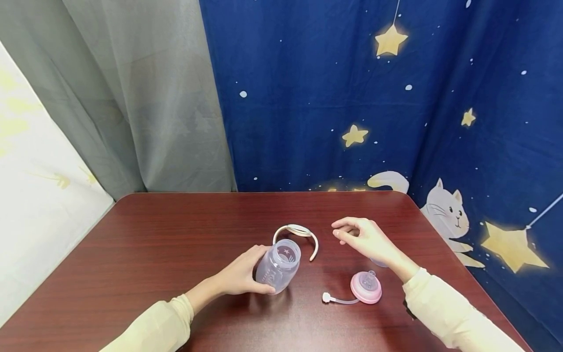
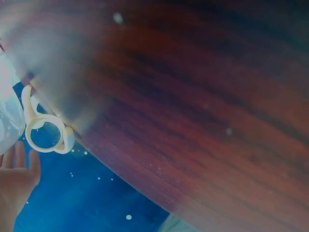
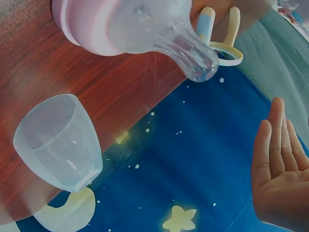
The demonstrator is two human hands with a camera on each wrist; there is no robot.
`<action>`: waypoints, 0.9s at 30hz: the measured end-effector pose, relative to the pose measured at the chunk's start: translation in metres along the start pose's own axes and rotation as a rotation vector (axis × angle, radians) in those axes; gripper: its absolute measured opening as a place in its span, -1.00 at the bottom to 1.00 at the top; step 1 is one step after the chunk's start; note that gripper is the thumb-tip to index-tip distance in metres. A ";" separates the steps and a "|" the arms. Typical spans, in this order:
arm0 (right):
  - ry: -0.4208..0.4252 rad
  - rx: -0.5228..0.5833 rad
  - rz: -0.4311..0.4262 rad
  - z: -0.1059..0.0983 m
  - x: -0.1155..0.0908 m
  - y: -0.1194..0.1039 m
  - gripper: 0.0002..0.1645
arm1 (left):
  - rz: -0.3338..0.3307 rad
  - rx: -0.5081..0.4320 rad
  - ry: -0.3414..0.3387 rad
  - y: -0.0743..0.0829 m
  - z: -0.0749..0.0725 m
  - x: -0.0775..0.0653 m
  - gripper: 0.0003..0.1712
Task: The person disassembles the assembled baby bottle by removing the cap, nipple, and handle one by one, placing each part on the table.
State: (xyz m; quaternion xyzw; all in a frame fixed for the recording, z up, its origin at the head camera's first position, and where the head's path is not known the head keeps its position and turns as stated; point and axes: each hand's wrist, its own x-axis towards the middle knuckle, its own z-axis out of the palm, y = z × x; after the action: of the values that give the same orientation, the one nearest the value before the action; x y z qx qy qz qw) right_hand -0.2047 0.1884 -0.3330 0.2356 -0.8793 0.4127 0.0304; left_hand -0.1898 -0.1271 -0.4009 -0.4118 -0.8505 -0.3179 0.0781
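Note:
My left hand (image 1: pixel 242 271) grips a translucent baby bottle (image 1: pixel 274 274) by its side, thumb in front and fingers behind. The bottle's mouth is uncovered. Just behind it lies a cream two-armed bottle handle (image 1: pixel 299 230), also visible in the left wrist view beside the bottle (image 2: pixel 8 116). Held above the table, my right hand (image 1: pixel 365 239) has loosely bent fingers with nothing in them. Nearer me sits a pink collar with a clear teat (image 1: pixel 367 287), its straw ending in a white weight (image 1: pixel 326 297). A clear cap (image 3: pixel 60 145) stands beyond the teat, mostly hidden by my right wrist in the head view.
The dark red wooden table (image 1: pixel 132 274) reaches back to a grey curtain (image 1: pixel 171 98) and a blue star-patterned curtain (image 1: pixel 308 98). The table's right edge runs past my right forearm. A white patterned cloth (image 1: pixel 35 171) hangs at the left.

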 end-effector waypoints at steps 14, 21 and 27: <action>-0.035 -0.060 0.007 0.001 -0.004 0.005 -0.63 | -0.092 -0.038 -0.068 -0.001 0.003 0.000 -0.14; -0.035 -0.040 -0.008 0.003 -0.004 0.007 -0.65 | -0.088 -0.068 -0.076 -0.005 0.006 0.001 -0.18; -0.033 -0.029 -0.020 0.004 -0.004 0.008 -0.66 | -0.085 -0.102 -0.087 -0.007 0.007 0.001 -0.21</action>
State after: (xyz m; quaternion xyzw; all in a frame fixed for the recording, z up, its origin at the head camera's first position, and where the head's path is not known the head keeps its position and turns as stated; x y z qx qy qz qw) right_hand -0.2041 0.1909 -0.3421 0.2507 -0.8832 0.3957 0.0236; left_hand -0.1951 -0.1254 -0.4096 -0.3920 -0.8526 -0.3455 0.0066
